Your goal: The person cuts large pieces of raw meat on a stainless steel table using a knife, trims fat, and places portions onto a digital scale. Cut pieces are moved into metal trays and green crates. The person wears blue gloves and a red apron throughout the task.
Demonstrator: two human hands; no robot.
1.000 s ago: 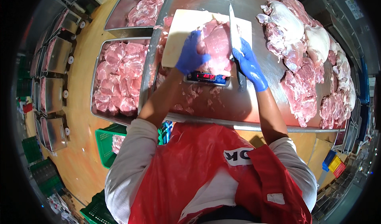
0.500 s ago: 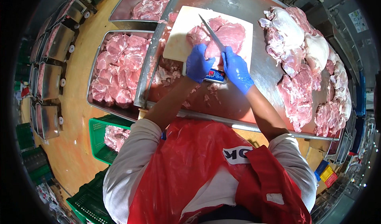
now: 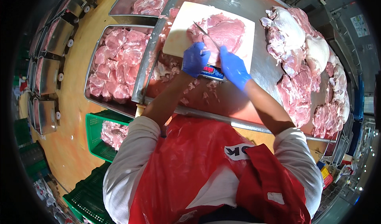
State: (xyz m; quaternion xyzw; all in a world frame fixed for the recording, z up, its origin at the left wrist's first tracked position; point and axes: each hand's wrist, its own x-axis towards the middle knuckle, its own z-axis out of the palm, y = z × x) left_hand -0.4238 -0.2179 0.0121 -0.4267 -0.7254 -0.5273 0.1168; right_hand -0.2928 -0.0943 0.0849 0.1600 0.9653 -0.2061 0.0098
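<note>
A slab of raw pink meat lies on a white cutting board, which rests over a small digital scale with a lit display. My right hand, in a blue glove, is closed round a knife; its handle is hidden in the fist. The blade slants across the meat, with its tip toward the far left. My left hand, also gloved in blue, is closed at the meat's near left edge, its fingertips partly hidden. Scraps of meat lie beside the board.
Large skin-on meat pieces are heaped on the steel table at the right. Metal tubs of cut meat stand at its left. Below them is a green crate with more meat. Wheeled metal bins line the far left.
The knife's tip has shifted slightly left and nearer over the meat, and the blade has turned. My left hand has drawn a little left, uncovering more of the scale's display.
</note>
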